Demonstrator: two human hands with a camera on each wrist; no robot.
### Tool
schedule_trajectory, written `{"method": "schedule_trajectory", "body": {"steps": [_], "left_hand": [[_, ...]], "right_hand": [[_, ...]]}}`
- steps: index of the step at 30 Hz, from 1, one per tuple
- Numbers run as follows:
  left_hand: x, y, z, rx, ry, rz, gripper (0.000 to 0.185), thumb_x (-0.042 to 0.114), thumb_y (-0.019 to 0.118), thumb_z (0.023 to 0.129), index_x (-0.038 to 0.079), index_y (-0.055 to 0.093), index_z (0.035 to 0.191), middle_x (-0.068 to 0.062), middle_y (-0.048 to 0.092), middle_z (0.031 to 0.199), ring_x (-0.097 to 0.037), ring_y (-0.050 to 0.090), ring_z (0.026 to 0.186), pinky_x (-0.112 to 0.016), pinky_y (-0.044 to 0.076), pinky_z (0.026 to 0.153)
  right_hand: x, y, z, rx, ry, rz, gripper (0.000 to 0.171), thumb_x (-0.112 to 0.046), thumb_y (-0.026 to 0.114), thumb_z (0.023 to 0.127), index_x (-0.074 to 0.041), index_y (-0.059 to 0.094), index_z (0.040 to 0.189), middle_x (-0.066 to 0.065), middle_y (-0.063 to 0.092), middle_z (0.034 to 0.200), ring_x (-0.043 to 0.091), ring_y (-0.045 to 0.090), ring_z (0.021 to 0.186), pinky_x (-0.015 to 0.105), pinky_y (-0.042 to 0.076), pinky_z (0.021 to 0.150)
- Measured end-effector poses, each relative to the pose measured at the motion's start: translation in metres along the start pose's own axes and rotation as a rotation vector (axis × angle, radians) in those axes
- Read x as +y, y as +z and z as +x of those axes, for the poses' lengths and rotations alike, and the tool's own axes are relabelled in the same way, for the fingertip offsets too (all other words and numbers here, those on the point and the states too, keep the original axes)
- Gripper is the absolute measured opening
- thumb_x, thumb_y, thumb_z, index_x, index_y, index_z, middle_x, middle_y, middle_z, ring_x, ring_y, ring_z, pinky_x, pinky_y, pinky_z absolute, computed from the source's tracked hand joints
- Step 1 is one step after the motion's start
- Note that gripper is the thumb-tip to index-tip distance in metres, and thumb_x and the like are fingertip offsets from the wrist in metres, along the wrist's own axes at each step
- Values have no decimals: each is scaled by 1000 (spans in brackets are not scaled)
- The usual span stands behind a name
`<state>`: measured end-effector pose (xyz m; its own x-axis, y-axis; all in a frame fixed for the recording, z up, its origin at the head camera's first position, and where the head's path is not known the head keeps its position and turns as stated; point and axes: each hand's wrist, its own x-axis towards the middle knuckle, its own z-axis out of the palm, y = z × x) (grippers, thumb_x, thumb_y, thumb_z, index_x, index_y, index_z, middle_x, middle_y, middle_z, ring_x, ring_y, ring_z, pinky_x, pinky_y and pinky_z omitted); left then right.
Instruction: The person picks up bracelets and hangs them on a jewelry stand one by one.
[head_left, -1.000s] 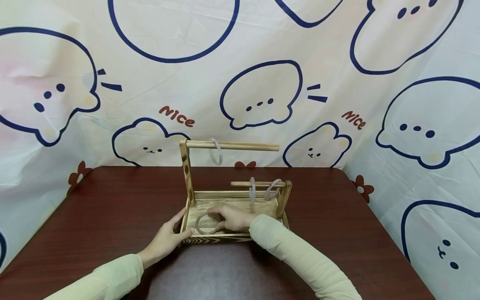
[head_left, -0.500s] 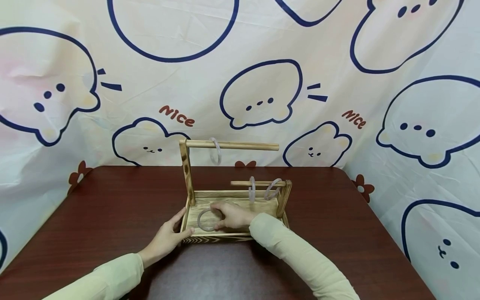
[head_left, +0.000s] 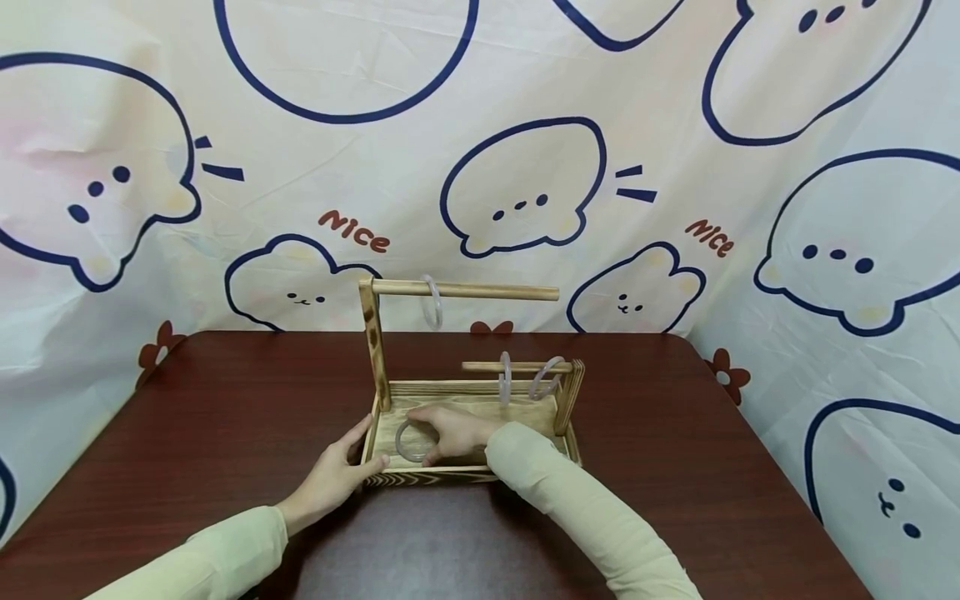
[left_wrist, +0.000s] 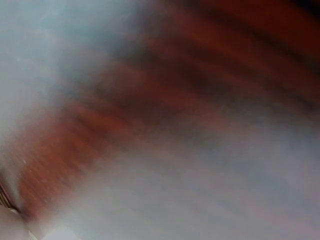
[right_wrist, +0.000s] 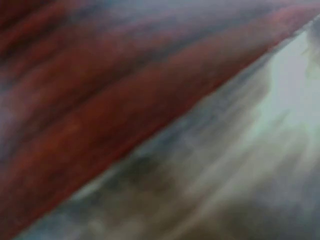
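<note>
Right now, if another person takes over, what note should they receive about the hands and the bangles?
Left hand rests open against the wooden stand, at its front left corner.
Right hand pinches a pale bangle low over the tray.
Done: one bangle hangs on the upper rod, two bangles on the lower rod.
Left: the held bangle is not yet on a rod.

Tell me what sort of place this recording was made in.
Probably a staged tabletop setup rather than a lived-in room: a dark red-brown table stands against a hung cartoon-printed cloth backdrop, with only a wooden bangle rack on it, where the right hand grips a pale bangle.
</note>
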<state>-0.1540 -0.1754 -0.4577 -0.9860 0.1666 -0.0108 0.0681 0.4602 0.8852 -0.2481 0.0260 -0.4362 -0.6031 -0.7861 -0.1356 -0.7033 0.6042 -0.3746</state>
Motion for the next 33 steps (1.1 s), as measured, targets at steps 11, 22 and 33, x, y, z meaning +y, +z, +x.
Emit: {"method": "schedule_trajectory", "body": {"steps": [11, 22, 33], "left_hand": [[4, 2, 1, -4, -9, -38, 79, 26, 65, 86, 4, 18, 147, -21, 21, 149, -30, 47, 117, -21, 44, 66], [2, -1, 3, -7, -16, 34, 79, 31, 62, 87, 4, 16, 147, -18, 17, 151, -34, 20, 136, -44, 34, 100], [0, 0, 1, -27, -25, 8, 82, 34, 62, 87, 5, 14, 147, -18, 13, 152, -37, 16, 137, -44, 35, 98]], "right_hand": [[2, -2, -5, 50, 26, -67, 70, -36, 80, 68, -14, 53, 129, -2, 57, 126, 9, 54, 111, 18, 41, 92], [2, -12, -7, 116, 20, -69, 70, -42, 79, 67, -14, 56, 127, -1, 61, 121, 9, 57, 107, 21, 44, 90], [-13, -33, -16, 205, 21, -59, 84, -47, 77, 67, -10, 46, 135, 3, 50, 134, 18, 49, 121, 30, 38, 101]]}}
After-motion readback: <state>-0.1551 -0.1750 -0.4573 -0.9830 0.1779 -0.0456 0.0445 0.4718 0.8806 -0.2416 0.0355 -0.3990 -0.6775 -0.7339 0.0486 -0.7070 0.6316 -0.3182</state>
